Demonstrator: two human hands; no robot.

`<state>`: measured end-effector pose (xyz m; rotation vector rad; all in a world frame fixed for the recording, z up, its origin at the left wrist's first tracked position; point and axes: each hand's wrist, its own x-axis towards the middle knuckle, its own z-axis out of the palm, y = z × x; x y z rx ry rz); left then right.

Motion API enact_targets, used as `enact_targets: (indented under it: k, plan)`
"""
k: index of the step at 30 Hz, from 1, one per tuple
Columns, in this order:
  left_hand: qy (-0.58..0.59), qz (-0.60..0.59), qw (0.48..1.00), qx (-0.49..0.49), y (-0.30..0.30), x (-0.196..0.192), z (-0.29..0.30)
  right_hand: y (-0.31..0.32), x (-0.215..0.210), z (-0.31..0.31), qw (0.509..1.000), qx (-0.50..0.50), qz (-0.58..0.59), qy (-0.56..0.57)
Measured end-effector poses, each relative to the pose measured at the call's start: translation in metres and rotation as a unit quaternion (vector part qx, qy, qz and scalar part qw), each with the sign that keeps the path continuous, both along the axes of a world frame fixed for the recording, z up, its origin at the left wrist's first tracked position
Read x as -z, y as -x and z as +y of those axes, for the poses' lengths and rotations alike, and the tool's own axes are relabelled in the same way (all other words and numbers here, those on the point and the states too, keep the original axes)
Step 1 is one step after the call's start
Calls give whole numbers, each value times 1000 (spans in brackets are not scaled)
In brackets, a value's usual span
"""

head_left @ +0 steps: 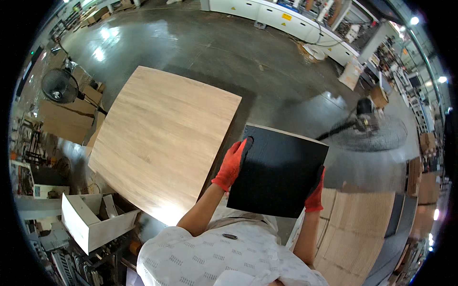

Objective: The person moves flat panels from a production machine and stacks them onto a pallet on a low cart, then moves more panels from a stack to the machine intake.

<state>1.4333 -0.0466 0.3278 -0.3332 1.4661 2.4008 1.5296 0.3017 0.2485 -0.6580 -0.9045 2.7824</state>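
I hold a square black board (281,171) in front of my chest, tilted slightly, with a pale raw edge along its top. My left hand (231,164), in a red glove, grips the board's left edge with the fingers wrapped onto its face. My right hand (315,193), also in a red glove, clasps the lower right edge and is mostly hidden behind the board. Just left of the black board lies a large light wood-grain panel (162,138).
A stack of pale boards (358,224) lies at the lower right. An open white box (93,219) sits at the lower left. Fans stand at the left (59,86) and right (374,128). White machines (286,19) line the far side of the shiny concrete floor (238,52).
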Motion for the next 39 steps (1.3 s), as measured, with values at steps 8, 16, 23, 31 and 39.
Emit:
enact_targets:
  k: [8,16,23,31,39]
  plan:
    - [62,1,982,-178,156,-9,11,291,-75,-37,932,-197,92,-289]
    - [129,13,886,-445,262,-9,24,553,-96,-76,702,-307,316,-559]
    - [43,0,833,-551,388,48,-4,724,-32,-149,757,-485,255,-357]
    - [-19,-104,816,-568,565,33,-11,929,-48,-174,639,-517,310,-479]
    - [108,-11,798,-593,722,-9,-81,1071,-88,-275,705,-531,261,-390]
